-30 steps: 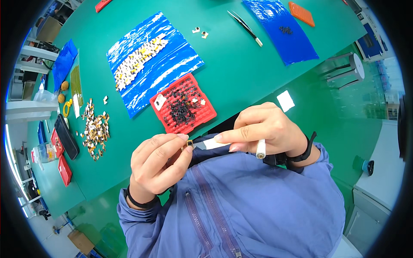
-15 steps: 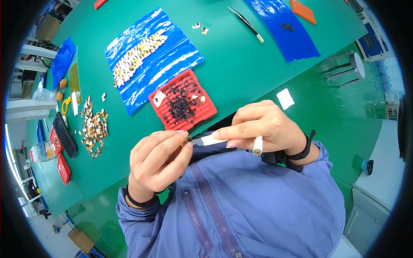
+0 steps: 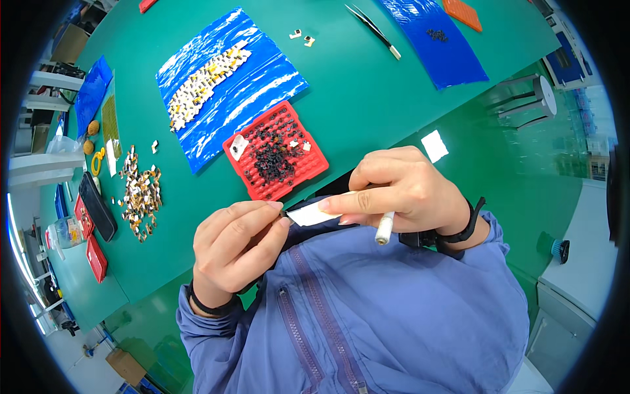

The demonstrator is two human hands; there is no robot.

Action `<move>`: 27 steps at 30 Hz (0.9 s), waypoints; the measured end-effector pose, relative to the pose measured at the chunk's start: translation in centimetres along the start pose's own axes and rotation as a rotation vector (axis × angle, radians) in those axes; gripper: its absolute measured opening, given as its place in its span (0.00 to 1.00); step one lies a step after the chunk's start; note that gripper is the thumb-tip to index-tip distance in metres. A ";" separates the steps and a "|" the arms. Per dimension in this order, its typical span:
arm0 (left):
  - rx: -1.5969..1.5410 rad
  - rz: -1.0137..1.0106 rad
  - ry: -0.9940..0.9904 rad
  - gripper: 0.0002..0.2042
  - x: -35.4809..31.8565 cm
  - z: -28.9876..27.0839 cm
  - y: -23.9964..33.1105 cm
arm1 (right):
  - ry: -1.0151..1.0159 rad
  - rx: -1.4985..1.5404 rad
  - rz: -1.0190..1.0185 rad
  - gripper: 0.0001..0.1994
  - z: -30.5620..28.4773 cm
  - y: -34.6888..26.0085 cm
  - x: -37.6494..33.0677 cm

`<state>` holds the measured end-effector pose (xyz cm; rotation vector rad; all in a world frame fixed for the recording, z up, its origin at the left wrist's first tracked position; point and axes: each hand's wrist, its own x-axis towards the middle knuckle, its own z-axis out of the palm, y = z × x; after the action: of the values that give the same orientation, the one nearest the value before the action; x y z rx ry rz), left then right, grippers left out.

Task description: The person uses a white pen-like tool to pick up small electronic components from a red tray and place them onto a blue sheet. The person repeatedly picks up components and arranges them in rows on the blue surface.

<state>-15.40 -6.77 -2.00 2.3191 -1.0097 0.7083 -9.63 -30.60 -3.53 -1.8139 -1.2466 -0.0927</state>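
Observation:
My left hand (image 3: 233, 249) is closed, its thumb and fingertips pinching a tiny dark part (image 3: 283, 213). The fingers cover most of that part. Between thumb and forefinger, my right hand (image 3: 407, 190) grips a white slip of paper or cloth (image 3: 307, 214), whose end touches the dark part. A white, pen-like stick (image 3: 385, 228) is also tucked in the right hand, its blunt end pointing down. Just beyond both hands lies a red ridged tray (image 3: 314, 176) with many small black ring-like parts (image 3: 272, 164) and a few white bits.
Behind the tray, a blue sheet (image 3: 262, 88) bears rows of small white-and-yellow pieces (image 3: 203, 82). A loose heap of similar pieces (image 3: 141, 200) lies left. Tweezers (image 3: 374, 33), another blue sheet (image 3: 453, 62) and an orange tray (image 3: 463, 14) are farther right. A black case (image 3: 97, 207) sits far left.
The white slip has moved left, up to the part in my left fingers, and more of it shows. The stick in my right hand has tilted and shifted slightly left.

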 end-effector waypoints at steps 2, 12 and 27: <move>-0.030 -0.015 0.020 0.09 -0.1 0.1 0.0 | 0.009 -0.030 0.004 0.15 0.1 -0.1 0.1; -0.295 -0.114 0.064 0.08 -0.9 0.7 -1.0 | 0.024 -0.083 -0.002 0.14 0.1 0.1 0.1; -0.533 -0.185 0.058 0.08 -0.7 1.1 -2.8 | 0.042 -0.099 -0.056 0.13 0.0 1.3 0.9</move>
<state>-13.43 -5.48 -3.95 1.8815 -0.8219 0.3719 -8.16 -30.07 -3.87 -1.8519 -1.2825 -0.2260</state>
